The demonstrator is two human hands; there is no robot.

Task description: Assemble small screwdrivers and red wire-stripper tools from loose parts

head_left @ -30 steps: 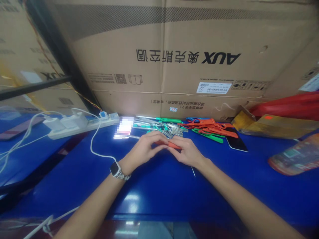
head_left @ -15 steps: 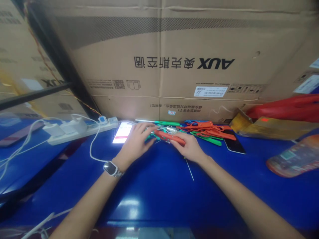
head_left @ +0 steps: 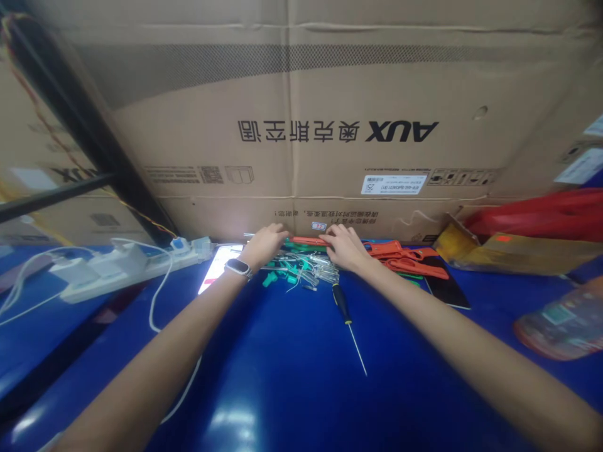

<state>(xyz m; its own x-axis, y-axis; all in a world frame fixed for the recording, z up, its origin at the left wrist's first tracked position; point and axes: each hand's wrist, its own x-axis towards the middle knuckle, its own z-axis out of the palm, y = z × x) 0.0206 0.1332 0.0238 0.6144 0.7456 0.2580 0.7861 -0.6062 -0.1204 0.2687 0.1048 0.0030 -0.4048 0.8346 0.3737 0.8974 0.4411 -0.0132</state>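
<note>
At the back of the blue table, my left hand point(head_left: 265, 245) and my right hand point(head_left: 346, 247) are at opposite ends of a long orange tool handle point(head_left: 308, 241). Fingers of both hands are curled onto its ends; its exact kind is not clear. In front of it lies a loose pile of small clear tubes point(head_left: 325, 270) and green plastic pieces point(head_left: 282, 271). A black-handled screwdriver point(head_left: 342, 304) lies nearer me, its shaft pointing toward me. To the right of my right hand are several orange flat-handled tools point(head_left: 414, 260).
A lit phone point(head_left: 219, 267) and a white power strip point(head_left: 136, 273) with cables are on the left. A dark phone point(head_left: 450, 292), a yellow carton point(head_left: 532, 251) and a plastic bottle point(head_left: 563, 323) are on the right. A large cardboard box point(head_left: 292, 157) stands behind.
Both hands have moved to the back edge, carrying the orange handle off the middle of the pile. The small pieces and the screwdriver's handle are now uncovered. The view has shifted slightly.
</note>
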